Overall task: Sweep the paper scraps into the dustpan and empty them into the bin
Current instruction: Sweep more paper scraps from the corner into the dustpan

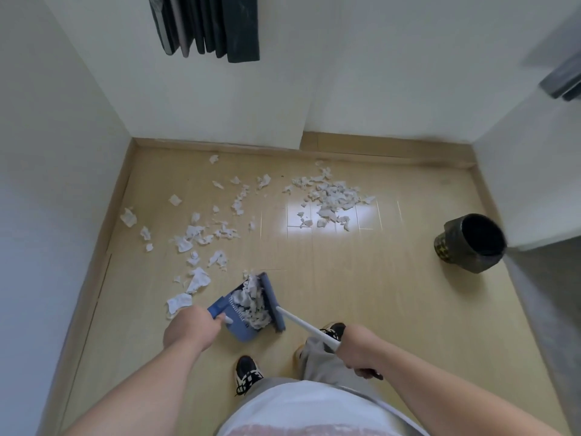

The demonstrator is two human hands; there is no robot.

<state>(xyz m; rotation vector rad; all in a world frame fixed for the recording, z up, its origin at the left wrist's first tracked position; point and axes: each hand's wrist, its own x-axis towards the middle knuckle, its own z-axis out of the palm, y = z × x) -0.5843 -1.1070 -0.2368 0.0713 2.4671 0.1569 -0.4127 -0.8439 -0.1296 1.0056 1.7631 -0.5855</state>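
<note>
My left hand (188, 328) grips the handle of a blue dustpan (234, 316) resting on the wooden floor (361, 294). A heap of white scraps (253, 302) fills the pan. My right hand (356, 350) grips the white handle of a broom (301, 324); its blue head (272, 302) lies against the pan's right side, touching the heap. Loose paper scraps (195, 234) lie scattered to the left, and a denser pile of scraps (333, 196) sits farther back right. A dark bin (471, 243) stands open at the right, by the wall.
White walls close in on the left (56, 184), back and right. A dark folded item (207, 23) leans high on the back wall. My shoes (246, 372) stand just behind the dustpan. A grey surface (547, 294) lies at the right.
</note>
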